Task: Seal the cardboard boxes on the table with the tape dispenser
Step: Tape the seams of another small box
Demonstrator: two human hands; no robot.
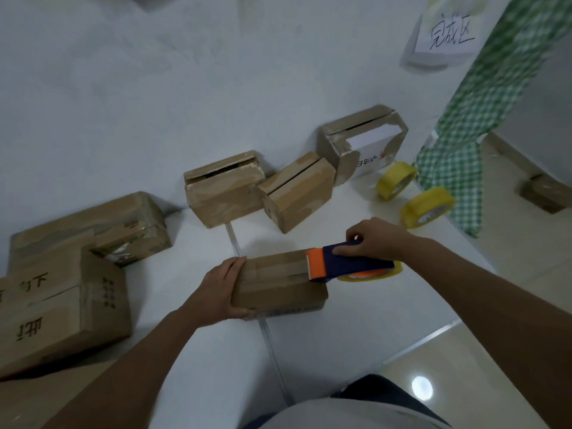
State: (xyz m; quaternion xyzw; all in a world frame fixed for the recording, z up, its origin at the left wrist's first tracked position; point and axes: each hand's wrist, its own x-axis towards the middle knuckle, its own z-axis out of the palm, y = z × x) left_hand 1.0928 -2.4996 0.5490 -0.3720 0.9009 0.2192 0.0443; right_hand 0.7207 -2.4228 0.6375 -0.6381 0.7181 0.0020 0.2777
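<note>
Near the worktop's (356, 320) front edge lies the box (278, 286), with the left hand (221, 289) wrapped round its left end to steady it. The right hand (376, 239) grips the dispenser (346, 264), whose orange head rests on the box top at the right end, over the seam. If the left hand eases off, the pull may drag the light box sideways and leave the tape skewed or wrinkled.

Matt, worn brown cardboard box (278, 284); glossy plastic tape dispenser (346, 263); smooth white surface (216, 366); shiny floor tiles (464, 382); checked cloth (458, 156).
</note>
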